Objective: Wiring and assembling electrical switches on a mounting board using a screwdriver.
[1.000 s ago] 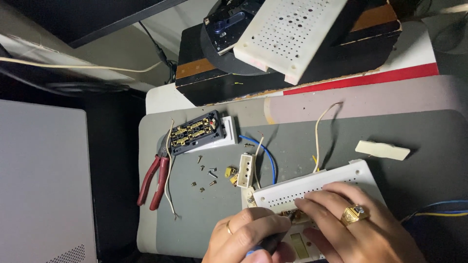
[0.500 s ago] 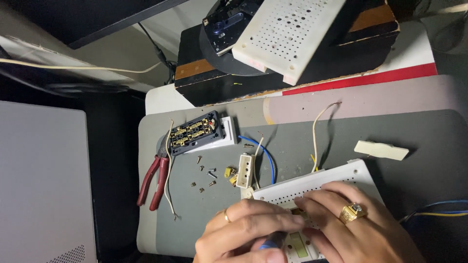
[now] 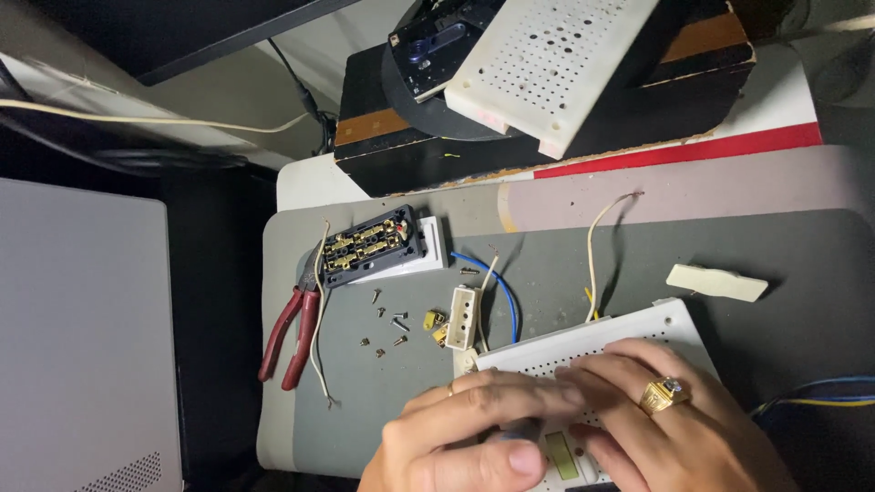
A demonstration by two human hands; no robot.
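**Hands on a perforated white panel at a grey work mat**

Hands meet at the lower edge of the view, over a white perforated plastic panel [image 3: 597, 339] lying flat on the grey mat [image 3: 766, 255]. Left hand [image 3: 469, 433] reaches in from below, fingers extended rightward across the panel and thumb folded beneath; a dark rounded object shows under the fingers, but whether it is gripped cannot be told. Right hand [image 3: 661, 424], with a gold ring [image 3: 663, 394] on one finger, lies palm down on the panel, fingertips touching those of the left hand. Behind the hands, a small cream rectangular connector block [image 3: 462, 318] rests beside a curved blue wire [image 3: 499, 296]. Loose small screws [image 3: 390, 326] are scattered between that block and the red-handled pliers [image 3: 290, 335] at the mat's left edge. Above the screws sits a black terminal block with brass contacts [image 3: 368, 246].
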